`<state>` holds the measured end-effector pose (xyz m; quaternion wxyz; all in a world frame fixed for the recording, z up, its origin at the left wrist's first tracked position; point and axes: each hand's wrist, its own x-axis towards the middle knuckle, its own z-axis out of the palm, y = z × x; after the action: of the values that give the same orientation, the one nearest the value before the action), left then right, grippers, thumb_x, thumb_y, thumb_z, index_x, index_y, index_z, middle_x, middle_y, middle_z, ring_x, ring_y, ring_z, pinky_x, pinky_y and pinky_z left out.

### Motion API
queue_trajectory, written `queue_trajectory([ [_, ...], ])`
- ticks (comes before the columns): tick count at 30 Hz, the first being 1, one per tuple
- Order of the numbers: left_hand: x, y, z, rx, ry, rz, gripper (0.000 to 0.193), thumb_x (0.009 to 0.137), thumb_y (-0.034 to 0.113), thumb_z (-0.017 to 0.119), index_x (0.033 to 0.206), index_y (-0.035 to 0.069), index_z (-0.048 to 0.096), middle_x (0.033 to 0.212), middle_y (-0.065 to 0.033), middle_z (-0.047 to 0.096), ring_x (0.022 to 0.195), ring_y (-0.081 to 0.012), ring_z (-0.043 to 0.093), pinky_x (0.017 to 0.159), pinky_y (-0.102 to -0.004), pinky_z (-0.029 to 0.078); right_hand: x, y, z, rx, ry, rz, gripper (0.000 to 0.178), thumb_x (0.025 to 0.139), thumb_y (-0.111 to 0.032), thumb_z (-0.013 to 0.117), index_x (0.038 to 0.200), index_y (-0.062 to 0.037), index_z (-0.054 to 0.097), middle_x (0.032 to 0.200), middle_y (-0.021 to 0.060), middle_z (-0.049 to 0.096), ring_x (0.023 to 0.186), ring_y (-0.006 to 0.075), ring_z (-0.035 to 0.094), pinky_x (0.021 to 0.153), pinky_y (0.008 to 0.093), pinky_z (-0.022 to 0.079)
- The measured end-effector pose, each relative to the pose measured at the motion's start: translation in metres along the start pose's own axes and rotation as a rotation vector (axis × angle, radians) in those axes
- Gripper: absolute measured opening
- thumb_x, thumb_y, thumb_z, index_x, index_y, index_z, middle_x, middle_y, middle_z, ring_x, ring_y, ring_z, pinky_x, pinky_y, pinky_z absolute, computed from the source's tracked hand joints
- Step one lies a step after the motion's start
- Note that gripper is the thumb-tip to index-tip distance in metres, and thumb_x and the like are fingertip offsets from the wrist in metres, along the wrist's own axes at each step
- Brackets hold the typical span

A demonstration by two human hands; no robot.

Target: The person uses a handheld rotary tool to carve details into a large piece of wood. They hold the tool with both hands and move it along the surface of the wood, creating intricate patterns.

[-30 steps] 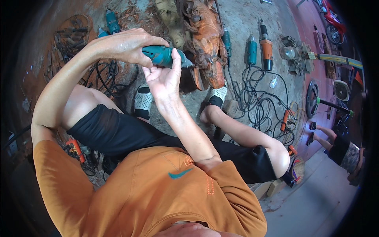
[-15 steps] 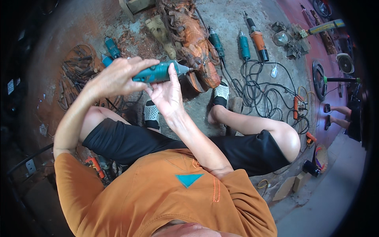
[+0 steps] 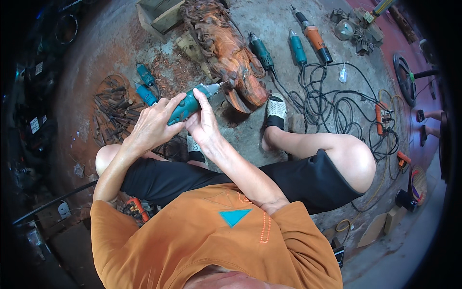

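Note:
Both hands are closed around a teal die grinder [image 3: 184, 110], which slants away from me with its grey nose pointing far and right. My left hand [image 3: 153, 123] wraps its rear body, the palm side hidden. My right hand [image 3: 204, 123] grips near the nose, thumb along the top. The bit reaches the near left side of a reddish-brown wood carving [image 3: 235, 54]; whether it touches cannot be made out. This carving lies on the floor between my feet, its near end rounded and its far part densely carved.
Two teal grinders [image 3: 145, 74] and a heap of carving chisels [image 3: 113, 108] lie left. On the right are another teal grinder [image 3: 297, 46], an orange grinder [image 3: 316, 43], tangled black cables [image 3: 332, 103] and a small bottle [image 3: 342, 74]. A wooden block [image 3: 166, 21] stands behind.
The grinder has shifted left and nearer to me, and its nose now tilts more toward the far side. Both hands keep their hold. The whole view has shifted somewhat.

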<state>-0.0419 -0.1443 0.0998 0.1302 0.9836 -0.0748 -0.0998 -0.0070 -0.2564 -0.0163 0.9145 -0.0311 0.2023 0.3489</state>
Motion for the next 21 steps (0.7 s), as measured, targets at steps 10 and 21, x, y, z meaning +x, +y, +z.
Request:
queue_trajectory([
  [10, 0.009, 0.012, 0.002, 0.078, -0.004, 0.033, 0.070, 0.076, 0.022, 0.070, 0.140, 0.010, 0.044, 0.096, -0.0197, 0.060, 0.085, -0.0393, 0.063, 0.074, -0.0460, 0.052, -0.006, -0.010, 0.008, 0.012, 0.037, -0.048, 0.032, 0.088, -0.036, 0.069, 0.104, -0.0117, 0.056, 0.097, 0.0028, 0.063, 0.094, 0.0165, 0.062, 0.089, 0.0362, 0.050],
  [21, 0.009, 0.028, -0.006, 0.200, -0.038, 0.037, 0.072, 0.077, 0.024, 0.071, 0.141, 0.007, 0.042, 0.093, -0.0189, 0.060, 0.085, -0.0377, 0.064, 0.072, -0.0466, 0.052, 0.000, -0.011, 0.001, 0.104, -0.026, 0.028, 0.036, 0.088, -0.037, 0.068, 0.103, -0.0061, 0.058, 0.097, 0.0080, 0.065, 0.094, 0.0214, 0.063, 0.092, 0.0382, 0.050],
])
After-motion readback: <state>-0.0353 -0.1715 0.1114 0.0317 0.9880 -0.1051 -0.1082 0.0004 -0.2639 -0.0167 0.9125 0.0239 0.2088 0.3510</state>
